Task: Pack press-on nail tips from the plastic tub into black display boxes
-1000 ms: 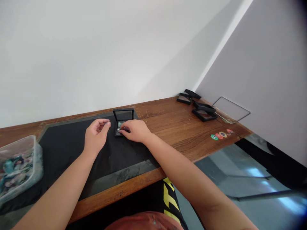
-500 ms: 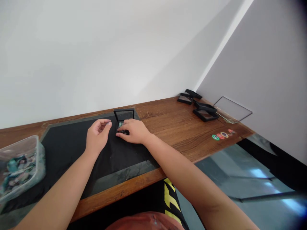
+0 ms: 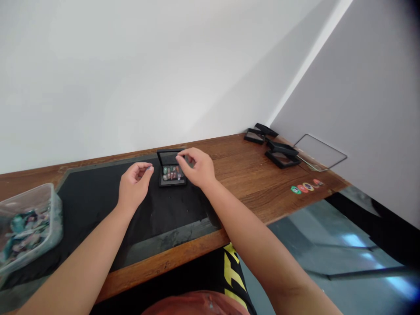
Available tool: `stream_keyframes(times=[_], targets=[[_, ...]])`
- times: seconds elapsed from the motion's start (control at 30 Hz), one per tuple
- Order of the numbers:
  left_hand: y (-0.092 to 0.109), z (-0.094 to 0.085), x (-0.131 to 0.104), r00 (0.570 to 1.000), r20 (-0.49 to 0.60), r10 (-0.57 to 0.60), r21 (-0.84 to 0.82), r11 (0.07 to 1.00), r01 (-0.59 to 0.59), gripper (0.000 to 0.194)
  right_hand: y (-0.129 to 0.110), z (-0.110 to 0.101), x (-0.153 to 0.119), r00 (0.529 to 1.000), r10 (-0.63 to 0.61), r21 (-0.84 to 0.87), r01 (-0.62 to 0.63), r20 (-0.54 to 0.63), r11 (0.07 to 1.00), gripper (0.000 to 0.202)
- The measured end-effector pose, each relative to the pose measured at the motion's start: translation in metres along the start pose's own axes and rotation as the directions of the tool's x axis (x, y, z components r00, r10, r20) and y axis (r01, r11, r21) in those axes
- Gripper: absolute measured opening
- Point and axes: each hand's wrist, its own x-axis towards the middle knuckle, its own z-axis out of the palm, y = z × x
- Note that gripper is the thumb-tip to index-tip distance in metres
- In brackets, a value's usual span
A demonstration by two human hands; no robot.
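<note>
A small black display case (image 3: pixel 173 183) stands on the dark mat with its clear-windowed lid (image 3: pixel 168 158) raised. Inside lie several small polished stones (image 3: pixel 171 173), green, reddish-brown and pale, in rough rows. My left hand (image 3: pixel 135 183) is just left of the case, thumb and forefinger pinched on a tiny bluish piece that looks like a stone. Over the right side of the case hovers my right hand (image 3: pixel 198 168), its thumb and forefinger brought together by the lid. Whatever those fingertips may hold is too small to make out.
A clear plastic tub (image 3: pixel 54 214) of mixed stones stands at the left on the black mat (image 3: pixel 98 197). Several black cases (image 3: pixel 282 158) lie at the back right, beside a thin wire frame (image 3: pixel 328 142). Round stickers (image 3: pixel 307 187) mark the wooden table (image 3: pixel 229 170). A wall rises behind.
My right hand has lifted from inside the case and moved up and right, uncovering the stones. My left hand has stayed nearly still, still pinching.
</note>
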Motion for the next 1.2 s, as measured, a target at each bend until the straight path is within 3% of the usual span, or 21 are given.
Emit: stream_keyframes(times=[0.1, 0.23, 0.37, 0.5, 0.73, 0.97, 1.2], targets=[[-0.003, 0.001, 0.001, 1.0, 0.009, -0.009, 0.004, 1.0, 0.009, 0.031, 0.006, 0.0, 0.003, 0.983, 0.151, 0.036, -0.148, -0.107, 0.988, 0.032], [-0.004, 0.002, 0.001, 0.999, 0.03, -0.026, 0.003, 1.0, 0.026, 0.033, 0.016, 0.009, 0.007, 0.98, 0.199, 0.08, -0.198, -0.013, 0.977, 0.053], [-0.002, 0.003, 0.0, 0.995, 0.074, -0.065, 0.01, 0.998, 0.065, 0.033, 0.026, 0.019, 0.01, 0.974, 0.212, 0.128, -0.221, 0.08, 0.967, 0.044], [-0.002, 0.003, 0.0, 0.985, 0.133, -0.112, 0.013, 0.994, 0.112, 0.032, 0.032, 0.023, 0.012, 0.976, 0.2, 0.225, -0.215, 0.09, 0.95, 0.04], [-0.001, 0.002, 0.002, 0.978, 0.089, -0.19, -0.034, 0.98, 0.194, 0.034, 0.03, 0.018, 0.015, 0.97, 0.224, 0.276, -0.241, 0.092, 0.93, 0.039], [0.005, 0.0, 0.005, 0.972, 0.02, -0.235, -0.093, 0.967, 0.236, 0.038, 0.029, 0.002, 0.01, 0.954, 0.071, 0.338, -0.172, 0.292, 0.925, 0.027], [0.011, -0.002, 0.009, 0.951, -0.101, -0.292, -0.203, 0.942, 0.268, 0.036, 0.024, -0.009, 0.003, 0.849, -0.014, 0.311, -0.178, 0.529, 0.934, 0.019]])
